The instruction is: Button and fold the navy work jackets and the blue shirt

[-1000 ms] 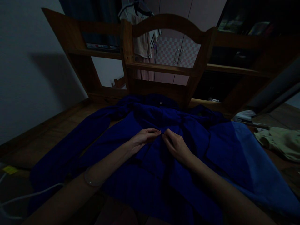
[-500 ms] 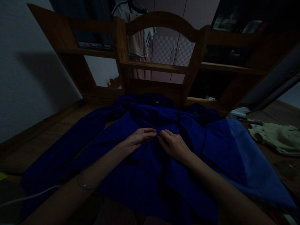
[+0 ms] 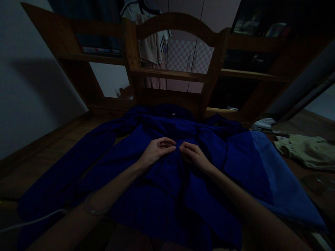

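A dark blue garment (image 3: 167,195) lies spread over the wooden floor in dim light, its sleeves out to both sides and its collar at the far end. My left hand (image 3: 157,150) and my right hand (image 3: 193,156) meet at the middle of its front, fingertips almost touching. Both hands have curled fingers pinching the blue cloth along the front opening. What sits between the fingertips is too dark to make out.
A wooden shelf frame (image 3: 172,75) stands just beyond the garment. A pale green cloth (image 3: 306,150) lies on the floor at the right. A white cable (image 3: 34,220) runs along the floor at lower left. The white wall (image 3: 28,90) is at the left.
My view has drifted slightly right and down. Both hands stay at the garment's front, with the fingers curling a little more into the cloth.
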{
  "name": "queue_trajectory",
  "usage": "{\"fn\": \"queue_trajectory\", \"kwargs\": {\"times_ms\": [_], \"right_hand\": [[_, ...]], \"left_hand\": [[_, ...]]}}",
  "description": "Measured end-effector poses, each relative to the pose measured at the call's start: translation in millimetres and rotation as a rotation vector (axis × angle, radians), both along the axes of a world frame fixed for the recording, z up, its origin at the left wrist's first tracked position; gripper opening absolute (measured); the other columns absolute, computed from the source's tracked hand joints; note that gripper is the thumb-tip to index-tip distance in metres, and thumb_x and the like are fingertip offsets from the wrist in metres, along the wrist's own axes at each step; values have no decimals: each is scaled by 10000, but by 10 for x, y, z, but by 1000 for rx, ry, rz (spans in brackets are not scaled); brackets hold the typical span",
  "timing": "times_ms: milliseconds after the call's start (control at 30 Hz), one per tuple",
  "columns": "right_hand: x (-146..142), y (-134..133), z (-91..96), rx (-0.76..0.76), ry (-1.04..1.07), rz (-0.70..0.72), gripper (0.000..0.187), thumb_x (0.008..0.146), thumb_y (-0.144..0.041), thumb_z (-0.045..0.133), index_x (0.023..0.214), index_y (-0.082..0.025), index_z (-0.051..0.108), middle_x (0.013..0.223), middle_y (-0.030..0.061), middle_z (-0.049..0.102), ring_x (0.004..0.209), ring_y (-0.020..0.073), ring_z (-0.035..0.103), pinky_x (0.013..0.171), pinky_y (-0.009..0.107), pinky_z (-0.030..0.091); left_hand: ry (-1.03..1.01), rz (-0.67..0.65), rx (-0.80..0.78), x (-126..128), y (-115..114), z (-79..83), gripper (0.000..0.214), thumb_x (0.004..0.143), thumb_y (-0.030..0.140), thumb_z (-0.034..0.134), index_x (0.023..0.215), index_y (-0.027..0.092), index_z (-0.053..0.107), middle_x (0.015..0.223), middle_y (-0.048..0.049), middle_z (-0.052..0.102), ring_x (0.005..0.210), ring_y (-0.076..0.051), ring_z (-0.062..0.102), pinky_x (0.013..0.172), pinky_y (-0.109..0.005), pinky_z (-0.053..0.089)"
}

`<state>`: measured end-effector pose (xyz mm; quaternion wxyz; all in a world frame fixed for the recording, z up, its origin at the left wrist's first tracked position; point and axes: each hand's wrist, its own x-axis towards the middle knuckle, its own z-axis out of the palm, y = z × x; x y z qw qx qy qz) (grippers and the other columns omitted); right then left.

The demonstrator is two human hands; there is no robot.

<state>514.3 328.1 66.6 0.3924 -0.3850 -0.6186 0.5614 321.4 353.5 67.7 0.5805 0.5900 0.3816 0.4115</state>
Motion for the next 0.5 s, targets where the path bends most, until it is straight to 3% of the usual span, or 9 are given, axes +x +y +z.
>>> {"fn": "queue_trajectory", "kwargs": {"times_ms": [233, 500], "right_hand": [[-2, 19, 2, -64, 39, 13, 232, 837, -349, 523, 695, -168, 490, 565, -65, 375, 453, 53, 289, 426, 191, 186], [5, 41, -29, -144, 95, 68, 167, 813, -302, 521, 719, -165, 503, 570, -59, 375, 451, 57, 276, 421, 201, 172]], "left_hand": [[45, -3, -7, 18, 19, -22, 431, 528, 295, 846, 888, 163, 650, 901, -53, 686, 865, -184, 631, 811, -298, 480], [86, -96, 80, 30, -27, 0, 324, 651, 295, 763, 926, 172, 643, 921, -45, 672, 864, -166, 619, 814, -271, 462]]}}
